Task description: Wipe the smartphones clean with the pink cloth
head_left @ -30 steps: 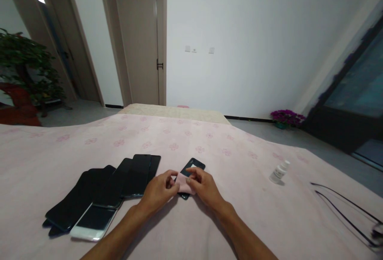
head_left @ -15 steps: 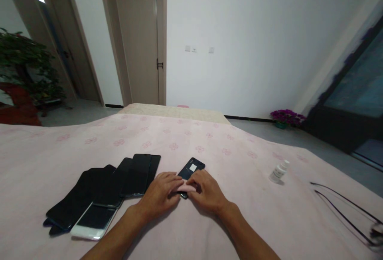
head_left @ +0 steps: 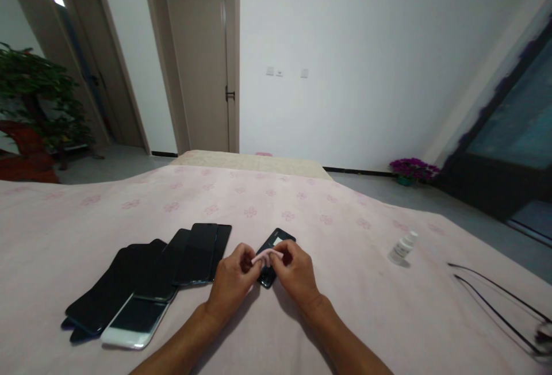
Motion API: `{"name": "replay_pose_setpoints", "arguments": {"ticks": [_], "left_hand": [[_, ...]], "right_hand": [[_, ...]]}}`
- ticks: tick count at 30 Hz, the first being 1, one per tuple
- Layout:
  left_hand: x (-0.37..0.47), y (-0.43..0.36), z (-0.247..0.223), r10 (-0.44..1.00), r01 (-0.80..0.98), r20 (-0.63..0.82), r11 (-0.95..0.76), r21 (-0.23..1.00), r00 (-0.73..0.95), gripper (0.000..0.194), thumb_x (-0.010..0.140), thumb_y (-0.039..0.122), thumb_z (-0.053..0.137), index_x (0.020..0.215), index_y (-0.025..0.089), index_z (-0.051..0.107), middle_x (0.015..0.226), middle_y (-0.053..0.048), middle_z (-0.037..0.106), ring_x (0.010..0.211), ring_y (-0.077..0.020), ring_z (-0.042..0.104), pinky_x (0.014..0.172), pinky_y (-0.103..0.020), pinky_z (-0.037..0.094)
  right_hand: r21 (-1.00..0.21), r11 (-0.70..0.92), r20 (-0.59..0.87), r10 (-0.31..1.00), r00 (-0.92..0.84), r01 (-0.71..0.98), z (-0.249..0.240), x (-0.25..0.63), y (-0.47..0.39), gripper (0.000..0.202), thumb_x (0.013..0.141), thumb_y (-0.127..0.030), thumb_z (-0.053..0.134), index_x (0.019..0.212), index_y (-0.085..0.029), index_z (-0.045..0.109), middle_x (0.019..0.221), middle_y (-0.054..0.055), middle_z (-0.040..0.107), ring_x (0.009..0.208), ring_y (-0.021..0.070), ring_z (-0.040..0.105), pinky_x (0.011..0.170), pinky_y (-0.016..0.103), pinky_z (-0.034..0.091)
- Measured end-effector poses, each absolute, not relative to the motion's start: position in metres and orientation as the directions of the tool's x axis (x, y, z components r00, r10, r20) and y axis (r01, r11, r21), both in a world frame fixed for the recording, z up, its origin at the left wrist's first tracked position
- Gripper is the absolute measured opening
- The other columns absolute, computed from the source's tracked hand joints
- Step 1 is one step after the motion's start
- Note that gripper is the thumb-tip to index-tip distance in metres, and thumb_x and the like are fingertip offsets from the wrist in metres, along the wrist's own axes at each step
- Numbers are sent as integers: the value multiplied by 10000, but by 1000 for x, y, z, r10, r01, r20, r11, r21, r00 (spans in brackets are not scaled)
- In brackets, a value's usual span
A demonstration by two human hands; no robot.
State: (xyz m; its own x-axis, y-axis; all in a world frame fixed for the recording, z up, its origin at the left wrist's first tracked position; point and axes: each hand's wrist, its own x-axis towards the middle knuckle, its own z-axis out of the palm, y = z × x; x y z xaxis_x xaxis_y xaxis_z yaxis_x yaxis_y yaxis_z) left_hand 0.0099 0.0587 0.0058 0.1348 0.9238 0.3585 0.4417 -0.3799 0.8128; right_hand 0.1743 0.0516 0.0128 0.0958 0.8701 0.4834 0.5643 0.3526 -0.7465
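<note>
A small pink cloth [head_left: 268, 253] is pinched at both ends, its left end in my left hand [head_left: 235, 276] and its right end in my right hand [head_left: 297, 274]. Beneath it, a dark phone [head_left: 267, 277] lies tilted on the bedspread, with a white label near its upper end partly hidden by my right fingers. Left of my hands, several black phones [head_left: 196, 254] overlap in a fanned row. A white-edged phone [head_left: 137, 320] lies at the near side of that row.
The pink flowered bedspread [head_left: 345, 317] covers the surface. To the right stand a small white spray bottle [head_left: 402, 247] and, farther right, a pair of glasses [head_left: 495, 306] lying with its arms stretched out. A door [head_left: 198, 64] and purple flowers [head_left: 414, 169] are beyond.
The pink cloth has come up off the phone and is now bent between my fingertips. Both hands have turned more upright, and more of the phone's near end shows.
</note>
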Motion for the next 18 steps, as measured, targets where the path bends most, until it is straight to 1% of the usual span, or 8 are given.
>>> {"name": "replay_pose_setpoints", "arguments": {"ticks": [2, 5, 7, 9, 10, 12, 15, 18], "left_hand": [[14, 59, 4, 940, 397, 328, -337, 854, 93, 227, 840, 393, 621, 756, 208, 519, 614, 55, 567, 543, -116, 553, 531, -220, 395], [19, 60, 1, 966, 235, 252, -259, 937, 61, 258, 842, 423, 623, 756, 203, 520, 658, 31, 611, 605, -136, 601, 556, -224, 434], [20, 59, 3, 973, 97, 208, -217, 971, 97, 252, 843, 418, 623, 755, 198, 536, 711, 7, 653, 685, -155, 635, 625, -241, 475], [20, 58, 7, 968, 12, 196, -200, 980, 158, 234, 855, 400, 600, 752, 194, 562, 750, -5, 672, 744, -165, 640, 696, -258, 489], [20, 57, 10, 964, 2, 199, -203, 979, 179, 238, 869, 398, 574, 747, 193, 573, 756, -7, 672, 758, -167, 634, 716, -262, 485], [18, 55, 15, 955, 42, 218, -231, 972, 199, 285, 905, 407, 504, 737, 193, 589, 760, -13, 664, 778, -173, 621, 738, -267, 473], [15, 54, 17, 949, 188, 243, -281, 941, 199, 358, 948, 419, 405, 756, 197, 609, 780, -24, 662, 796, -186, 618, 760, -286, 457], [13, 53, 14, 955, 437, 227, -290, 851, 192, 289, 933, 375, 421, 830, 208, 632, 818, -30, 666, 805, -199, 616, 764, -312, 443]], "right_hand": [[-740, 390, 516, 852, 90, 548, 14, 170, 49, 93, 840, -232, 621, 759, -192, 603, 714, 0, 624, 631, 137, 561, 610, 254, 434], [-709, 504, 574, 819, -13, 494, 13, 168, 45, 79, 880, -238, 596, 819, -192, 618, 796, 25, 623, 721, 150, 579, 673, 264, 472], [-690, 567, 598, 797, -88, 449, 11, 169, 44, 61, 880, -219, 592, 915, -194, 636, 904, 51, 628, 834, 171, 591, 728, 277, 491], [-690, 591, 604, 788, -118, 417, 9, 171, 45, 164, 836, -198, 639, 1001, -197, 633, 1024, 71, 621, 949, 194, 585, 776, 291, 498], [-703, 586, 595, 795, -118, 404, 8, 172, 46, 213, 809, -189, 666, 1018, -199, 628, 1047, 70, 620, 964, 198, 584, 784, 292, 498], [-743, 545, 554, 826, -101, 388, 5, 174, 48, 217, 789, -179, 686, 997, -199, 628, 996, 47, 633, 902, 184, 598, 763, 283, 496], [-782, 479, 506, 862, -44, 399, 4, 179, 52, 66, 849, -186, 635, 913, -197, 644, 861, 14, 641, 775, 158, 598, 709, 269, 479], [-732, 464, 526, 850, -18, 499, 4, 187, 56, 60, 884, -171, 592, 885, -195, 647, 860, 23, 637, 791, 171, 591, 722, 287, 464]]}}
